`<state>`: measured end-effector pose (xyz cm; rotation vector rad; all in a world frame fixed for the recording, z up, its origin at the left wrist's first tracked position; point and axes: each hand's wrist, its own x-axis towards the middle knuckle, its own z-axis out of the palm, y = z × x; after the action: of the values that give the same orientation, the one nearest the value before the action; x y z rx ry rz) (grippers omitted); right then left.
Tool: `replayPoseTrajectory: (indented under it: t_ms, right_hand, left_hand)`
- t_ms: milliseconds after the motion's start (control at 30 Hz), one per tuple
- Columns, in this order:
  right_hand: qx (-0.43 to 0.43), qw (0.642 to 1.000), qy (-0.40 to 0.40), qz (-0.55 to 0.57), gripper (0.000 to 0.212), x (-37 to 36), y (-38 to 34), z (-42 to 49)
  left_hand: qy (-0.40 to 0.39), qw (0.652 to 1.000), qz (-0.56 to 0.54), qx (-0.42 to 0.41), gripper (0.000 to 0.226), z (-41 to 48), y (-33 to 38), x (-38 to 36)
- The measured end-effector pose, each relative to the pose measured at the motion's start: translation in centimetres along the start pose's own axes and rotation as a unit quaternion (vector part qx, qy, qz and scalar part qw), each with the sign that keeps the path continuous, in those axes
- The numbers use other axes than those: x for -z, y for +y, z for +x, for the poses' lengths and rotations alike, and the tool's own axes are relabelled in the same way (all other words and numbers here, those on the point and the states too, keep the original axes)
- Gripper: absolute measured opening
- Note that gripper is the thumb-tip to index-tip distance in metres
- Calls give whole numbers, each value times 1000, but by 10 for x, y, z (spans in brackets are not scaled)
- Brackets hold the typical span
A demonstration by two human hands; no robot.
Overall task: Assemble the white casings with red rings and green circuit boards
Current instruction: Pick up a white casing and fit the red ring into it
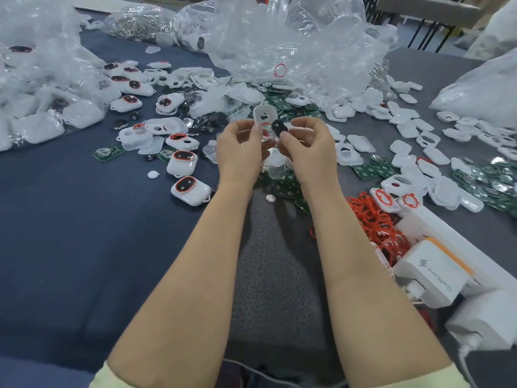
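In the head view both hands are raised above the table (84, 247), close together near the middle. The left hand (240, 147) pinches a white casing (263, 114) by its lower end, so it stands upright. The right hand (310, 147) pinches a small black piece (277, 127) just beside the casing; I cannot tell if the two touch. Red rings (375, 219) lie in a heap at the right, near a charger (430, 275). Green boards (366, 170) lie scattered around the hands. Ringed casings (181, 163) lie at the left, and a clear bag (293, 46) is behind.
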<state>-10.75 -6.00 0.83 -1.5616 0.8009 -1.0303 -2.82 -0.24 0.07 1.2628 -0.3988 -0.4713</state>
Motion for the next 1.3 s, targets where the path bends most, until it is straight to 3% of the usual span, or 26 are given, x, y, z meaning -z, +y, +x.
replayPoseTrajectory:
  t_ms: [167, 300, 433, 633, 833, 1000, 1100, 1200, 1300]
  right_hand:
    - [103, 983, 62, -140, 9, -7, 1, -4]
    - [137, 969, 82, -189, 11, -10, 3, -5]
    - [135, 968, 94, -188, 20, -11, 4, -5]
    - [144, 979, 64, -128, 15, -10, 2, -6]
    - [164, 972, 46, -160, 21, -9, 2, -8]
    - [147, 975, 44, -160, 19, -11, 1, -10]
    - [151, 976, 59, -147, 15, -12, 2, -10]
    - [79, 990, 49, -105, 20, -10, 4, -5]
    - [12, 999, 6, -53, 11, -8, 5, -1]
  left_hand:
    - [-16, 998, 40, -41, 9, 0, -3, -1]
    - [-38, 993, 85, -70, 7, -1, -3, -1]
    - [-44, 992, 95, -66, 9, -1, -2, -3]
    - [-33, 999, 34, -10, 10, -1, 0, -3]
    - [-36, 999, -3, 13, 15, -2, 1, -2]
    - [-42, 999, -2, 15, 23, -3, -2, -1]
    - [-42, 999, 18, 2, 12, -4, -2, -1]
    - [-52, 997, 48, -25, 15, -5, -1, -1]
    - [-62, 996, 62, -34, 19, -5, -1, -1]
